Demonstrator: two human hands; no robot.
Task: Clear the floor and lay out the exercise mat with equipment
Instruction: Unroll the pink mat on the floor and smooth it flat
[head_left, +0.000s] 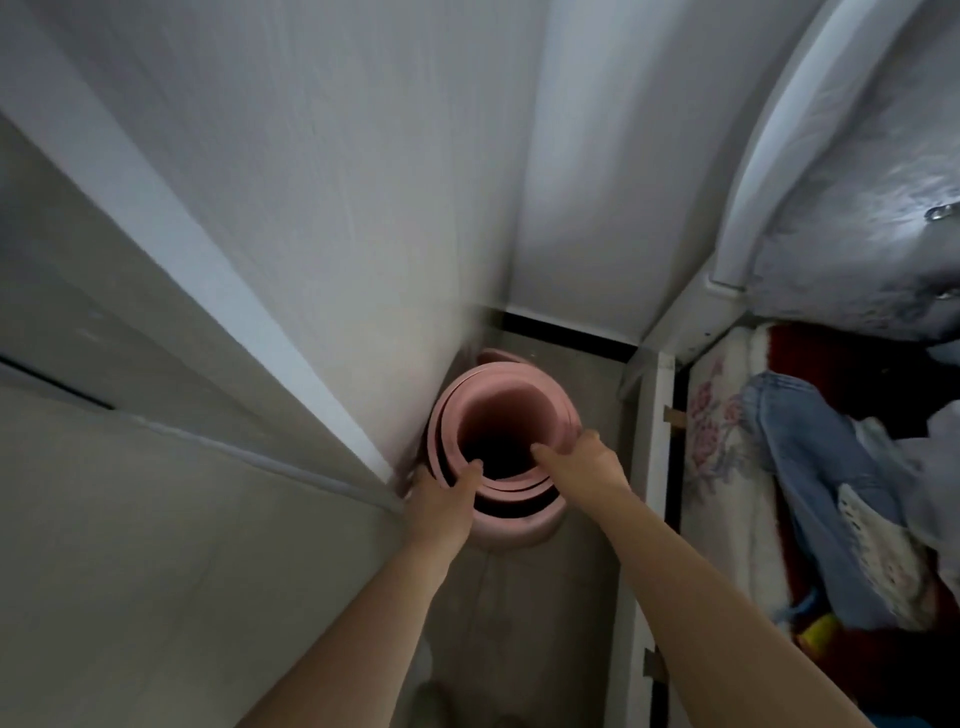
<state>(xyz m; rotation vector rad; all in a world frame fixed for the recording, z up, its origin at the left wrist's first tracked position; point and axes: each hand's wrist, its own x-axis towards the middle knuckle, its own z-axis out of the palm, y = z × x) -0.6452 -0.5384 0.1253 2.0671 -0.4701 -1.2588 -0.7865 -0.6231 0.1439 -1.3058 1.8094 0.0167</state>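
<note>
A rolled pink exercise mat (511, 397) stands upright on the floor in a narrow corner, and I look straight down into its hollow middle. My left hand (441, 496) grips the roll's left rim, thumb inside the layers and fingers outside. My right hand (582, 460) holds the right rim the same way, thumb dipping into the opening. The lower part of the roll is hidden by its own top and by my forearms.
A white wall (337, 208) and a grey panel (130, 467) close in on the left. On the right runs a white bed frame (644, 467) with jeans (810, 467) and bedding piled on it. Between them lies a narrow strip of grey floor (530, 623).
</note>
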